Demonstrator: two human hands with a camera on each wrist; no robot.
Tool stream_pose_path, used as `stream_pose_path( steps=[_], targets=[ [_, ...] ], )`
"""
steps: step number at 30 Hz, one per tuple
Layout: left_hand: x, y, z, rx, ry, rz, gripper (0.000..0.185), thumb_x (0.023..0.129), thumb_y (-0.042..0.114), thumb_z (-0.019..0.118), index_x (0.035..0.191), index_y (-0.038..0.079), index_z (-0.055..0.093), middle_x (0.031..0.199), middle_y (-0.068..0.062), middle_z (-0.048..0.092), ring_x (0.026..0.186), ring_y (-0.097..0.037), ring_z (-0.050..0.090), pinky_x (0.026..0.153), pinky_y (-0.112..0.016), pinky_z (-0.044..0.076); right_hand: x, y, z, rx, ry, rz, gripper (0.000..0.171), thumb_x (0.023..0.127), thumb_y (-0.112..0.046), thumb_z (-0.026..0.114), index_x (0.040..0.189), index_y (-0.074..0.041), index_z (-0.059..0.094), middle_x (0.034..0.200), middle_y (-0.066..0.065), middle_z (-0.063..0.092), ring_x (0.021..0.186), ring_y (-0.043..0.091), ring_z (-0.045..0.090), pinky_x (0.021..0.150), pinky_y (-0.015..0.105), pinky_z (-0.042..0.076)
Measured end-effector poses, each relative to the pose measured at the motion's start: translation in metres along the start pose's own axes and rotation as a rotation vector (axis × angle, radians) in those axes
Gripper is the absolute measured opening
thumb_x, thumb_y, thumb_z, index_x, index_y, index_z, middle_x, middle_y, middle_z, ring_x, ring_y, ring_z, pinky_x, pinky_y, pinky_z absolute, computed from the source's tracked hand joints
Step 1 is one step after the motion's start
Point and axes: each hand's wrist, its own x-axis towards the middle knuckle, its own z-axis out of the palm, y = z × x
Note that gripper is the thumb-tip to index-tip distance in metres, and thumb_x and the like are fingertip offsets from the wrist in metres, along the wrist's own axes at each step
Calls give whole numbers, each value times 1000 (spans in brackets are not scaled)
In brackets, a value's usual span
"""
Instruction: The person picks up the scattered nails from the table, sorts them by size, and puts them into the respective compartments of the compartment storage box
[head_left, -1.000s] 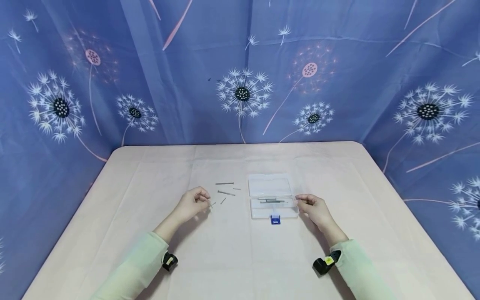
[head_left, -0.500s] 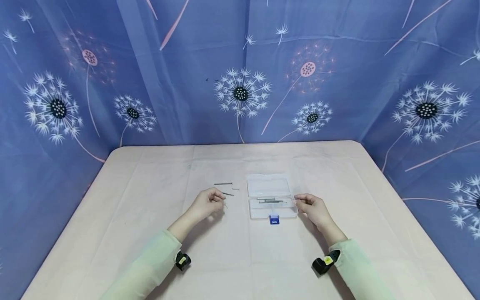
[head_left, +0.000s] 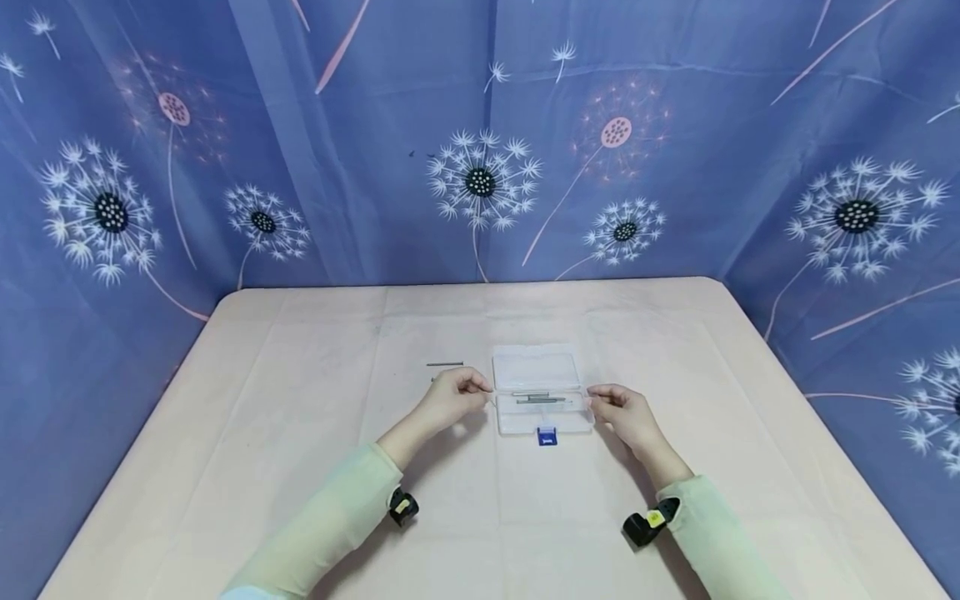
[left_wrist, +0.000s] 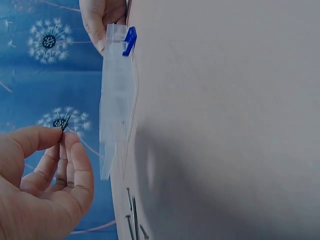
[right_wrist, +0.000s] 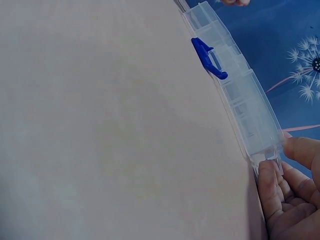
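My left hand (head_left: 448,402) pinches a small, thin dark nail (left_wrist: 66,122) between thumb and index fingertip, up off the table. Its fingertips are right at the left end of a clear plastic box (head_left: 517,426), overlapping it in the head view. The box lies open, its lid (head_left: 536,368) folded back and its blue latch (head_left: 547,437) at the front. Several grey nails (head_left: 538,400) lie in its rear part. At the box's right end my right hand (head_left: 626,418) holds the wall between thumb and fingers (right_wrist: 271,187).
Left of the box, loose nails (left_wrist: 135,220) lie on the pale cloth-covered table (head_left: 337,350); in the head view my left hand hides most of them, with one long nail (head_left: 445,363) showing behind it. A blue dandelion-print curtain (head_left: 375,167) surrounds the table's back and sides.
My left hand has moved right with the pinched nail, from beside the loose nails to the box's left end. My right hand has stayed at the box's right end.
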Motion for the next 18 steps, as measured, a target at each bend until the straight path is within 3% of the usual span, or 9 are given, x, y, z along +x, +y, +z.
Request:
stream_pose_path(
  steps=[7,18],
  targets=[
    [9,2,13,25,-1,13,9,82,0,64,90,-2,67,80,-10,67,68,-7,56,63,-19,48,0,-2,0,27,0,-3,34,92,-6,58,119,14,54,95,9,67,72,0,57,65,14,50],
    [13,4,25,44,-48,-37,11,85,7,65,95,2,66,85,-7,68,68,-12,58,61,-28,54,0,-1,0,20,4,12,34,91,-7,58,119,13,55,91,5,66,71,0,56,64,14,50]
  ],
)
